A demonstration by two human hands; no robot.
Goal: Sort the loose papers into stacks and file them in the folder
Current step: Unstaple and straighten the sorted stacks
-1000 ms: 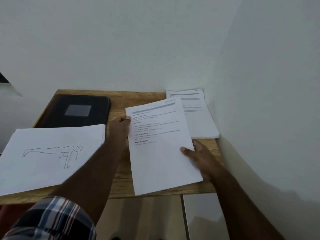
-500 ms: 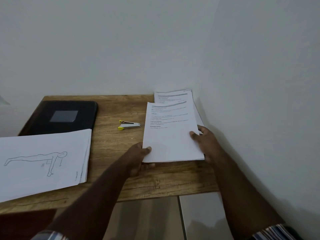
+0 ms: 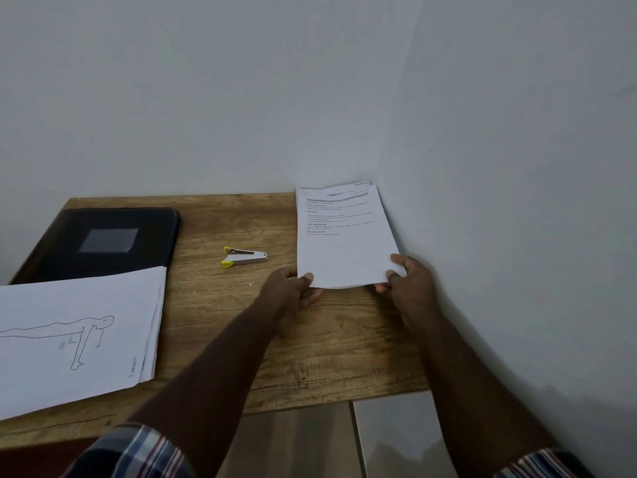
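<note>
Head view: risk of top sheets sliding askew or off the text stack [image 3: 343, 236] if released unevenly. Left hand [image 3: 291, 288] pinching the stack's near left corner, right hand [image 3: 408, 277] clamped on its near right corner. Stack flat, right of the stapler [image 3: 244, 257], well right of the black folder [image 3: 103, 239], against the wall corner.

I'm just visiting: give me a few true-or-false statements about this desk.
1. Both hands, left and right, hold the text stack. True.
2. The folder lies open. False: it is closed.
3. The stapler lies between the folder and the text stack. True.
4. The drawing stack shows a house. False: it shows a figure outline.
5. The text stack sits at the desk's left edge. False: it is by the right wall.
</note>
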